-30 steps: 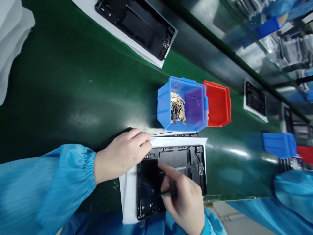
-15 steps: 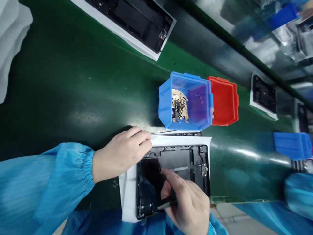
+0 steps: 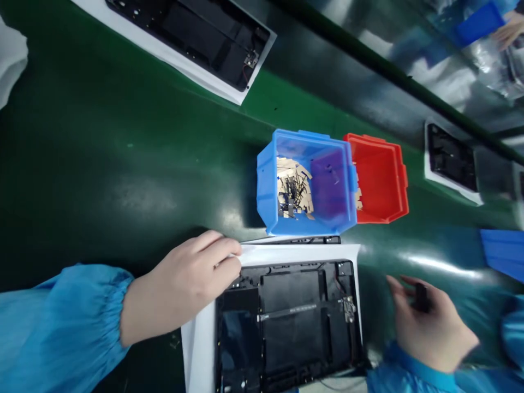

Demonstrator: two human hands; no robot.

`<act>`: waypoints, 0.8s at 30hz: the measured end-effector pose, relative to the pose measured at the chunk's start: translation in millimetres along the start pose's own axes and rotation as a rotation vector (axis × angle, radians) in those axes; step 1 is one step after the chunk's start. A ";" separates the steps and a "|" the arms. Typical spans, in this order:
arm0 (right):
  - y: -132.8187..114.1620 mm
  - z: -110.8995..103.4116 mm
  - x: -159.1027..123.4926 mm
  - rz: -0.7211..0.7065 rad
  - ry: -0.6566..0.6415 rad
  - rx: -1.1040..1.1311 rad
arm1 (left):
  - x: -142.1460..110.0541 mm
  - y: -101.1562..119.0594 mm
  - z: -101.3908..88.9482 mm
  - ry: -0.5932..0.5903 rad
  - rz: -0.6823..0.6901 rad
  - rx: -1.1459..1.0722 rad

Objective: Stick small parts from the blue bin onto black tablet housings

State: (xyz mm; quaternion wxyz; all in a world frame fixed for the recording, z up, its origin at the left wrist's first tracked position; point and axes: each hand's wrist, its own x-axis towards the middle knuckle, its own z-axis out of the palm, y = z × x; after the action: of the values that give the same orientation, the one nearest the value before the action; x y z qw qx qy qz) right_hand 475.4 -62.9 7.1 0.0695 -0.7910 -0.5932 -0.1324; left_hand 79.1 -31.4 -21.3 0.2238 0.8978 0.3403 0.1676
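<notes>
The right hand [image 3: 432, 322], fingers curled round a dark object [image 3: 422, 299] (too blurred to name), has just swung off the black casing [image 3: 295, 344] to its right, leaving the flat strip [image 3: 290, 312] inside uncovered. The left hand [image 3: 184, 284] rests at the casing's far left corner, fingers bent over the white sheet [image 3: 298, 254] beneath; whether they pinch it, I can't tell. Beyond, on the green bench [image 3: 135, 180], stand a blue bin [image 3: 265, 188] and a red bin [image 3: 382, 188]; another casing [image 3: 192, 41] lies farther off.
</notes>
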 end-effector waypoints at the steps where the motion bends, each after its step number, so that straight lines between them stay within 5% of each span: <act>1: 12.8 10.0 7.5 0.074 -0.028 -0.020 | -0.6 0.6 0.7 -0.005 -0.008 0.002; 6: 36.1 37.6 19.0 0.287 -0.195 -0.034 | -2.2 2.1 2.1 -0.060 -0.009 0.052; 16: 50.1 51.5 18.0 0.334 -0.111 0.042 | -1.4 3.7 -1.9 -0.123 0.005 0.089; 21: 27.5 25.2 22.2 0.267 -0.143 0.069 | -3.2 4.3 2.5 -0.048 0.019 0.147; 24: 7.1 -17.3 22.2 0.209 0.016 0.193 | -3.0 3.4 1.8 0.025 0.007 0.186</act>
State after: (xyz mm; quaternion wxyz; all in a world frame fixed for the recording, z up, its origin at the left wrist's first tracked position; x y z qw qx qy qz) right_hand 485.8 -49.1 30.5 0.1636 -0.8371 -0.5169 -0.0731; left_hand 79.6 -36.2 -21.6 0.1345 0.9137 0.3542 0.1472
